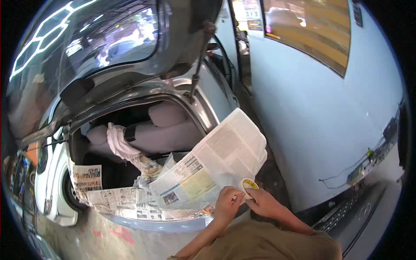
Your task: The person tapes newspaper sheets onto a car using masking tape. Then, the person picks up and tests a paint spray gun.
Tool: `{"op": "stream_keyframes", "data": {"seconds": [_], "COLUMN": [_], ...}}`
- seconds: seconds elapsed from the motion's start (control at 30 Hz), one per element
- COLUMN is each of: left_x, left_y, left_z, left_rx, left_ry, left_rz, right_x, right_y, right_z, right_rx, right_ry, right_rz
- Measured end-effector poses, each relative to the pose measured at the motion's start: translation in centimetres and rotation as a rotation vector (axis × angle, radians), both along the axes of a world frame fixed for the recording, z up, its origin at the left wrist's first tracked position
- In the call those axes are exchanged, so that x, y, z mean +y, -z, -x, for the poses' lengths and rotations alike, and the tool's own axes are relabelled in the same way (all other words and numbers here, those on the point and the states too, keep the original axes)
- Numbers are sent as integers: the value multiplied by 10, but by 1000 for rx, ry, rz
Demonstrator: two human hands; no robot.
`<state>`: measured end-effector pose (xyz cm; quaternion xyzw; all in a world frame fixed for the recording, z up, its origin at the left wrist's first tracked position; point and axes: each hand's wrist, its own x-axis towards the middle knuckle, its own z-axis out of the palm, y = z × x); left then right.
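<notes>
A pale roll of masking tape (242,185) with a yellow inner core is between my hands, in front of my body. My right hand (265,203) is closed on the roll from the right. At the roll's lower left edge, my left hand (228,203) is closed with its fingertips pinched on the tape; the exact grip is small in view. Just beyond both hands, a large newspaper sheet (229,145) drapes over the car's right rear corner. More newspaper (115,198) covers the lower edge of the open trunk.
The car's tailgate (169,47) is raised, held by a strut (197,69). Inside are grey seats (167,134) and a whitish cloth (119,141). A light blue wall (303,117) runs along the right. A dark car (359,216) stands at lower right.
</notes>
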<state>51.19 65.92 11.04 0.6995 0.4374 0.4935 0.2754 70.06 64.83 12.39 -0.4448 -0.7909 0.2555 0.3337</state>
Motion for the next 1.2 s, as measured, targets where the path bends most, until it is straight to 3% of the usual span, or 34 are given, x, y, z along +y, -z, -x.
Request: {"op": "stream_keyframes", "data": {"seconds": [0.13, 0.17, 0.23, 0.3, 0.33, 0.43, 0.53, 0.63, 0.87, 1.07, 1.2], "left_x": [-14, -15, -13, -3, 2, 1, 3, 12, 86, 173, 222], "left_y": [-12, -27, -68, -87, -84, -75, -73, -60, 10, 17, 21], "left_z": [-2, 1, 22, 27, 25, 5, -4, -9, -23, -49, -66], "left_rx": [-69, -87, -112, -125, -123, -164, -162, -159, -269, -70, -148], "left_ry": [30, -34, -158, -153, -130, -46, -20, -28, -200, -357, -489], "left_rz": [-117, -219, -409, -305, -263, -146, -98, -102, -34, -307, -227], "right_x": [11, 27, 41, 51, 46, 34, 38, 45, 113, 221, 280], "right_y": [-28, -3, -3, -30, -40, -70, -66, -67, -60, -42, -30], "right_z": [-4, -20, -48, -52, -53, -22, -8, -11, -1, 21, 24], "right_rx": [-170, -337, -208, 220, 435, 383, 275, 221, 104, 89, 201], "right_ry": [70, 181, 426, 375, 358, 4, -123, -23, 64, 118, 70], "right_rz": [-238, -65, -78, 158, 298, -82, -131, -76, -342, -453, -460]}}
